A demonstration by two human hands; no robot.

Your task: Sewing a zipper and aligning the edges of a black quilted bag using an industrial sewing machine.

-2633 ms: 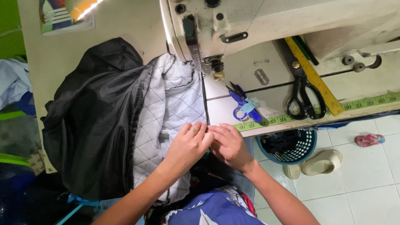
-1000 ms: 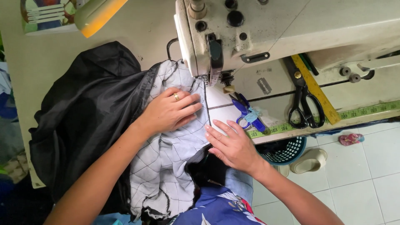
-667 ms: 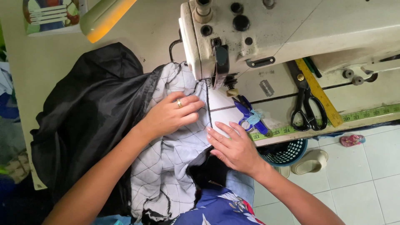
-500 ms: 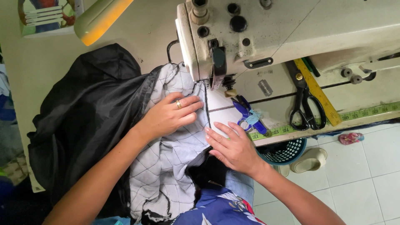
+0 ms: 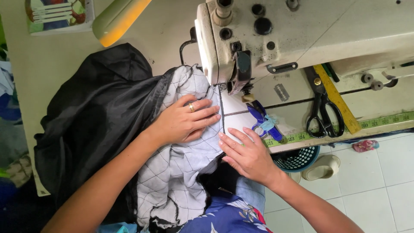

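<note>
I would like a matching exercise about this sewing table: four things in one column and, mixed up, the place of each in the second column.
Things:
1. left hand
2. right hand
3. black scissors
4. basket

Places:
A. on the floor, under the table's edge
B. flat on the quilted white fabric, wearing a ring
C. on the table beside the yellow ruler
D. at the fabric's edge, near the blue snips

Pairs: 1-B, 2-D, 3-C, 4-A
</note>
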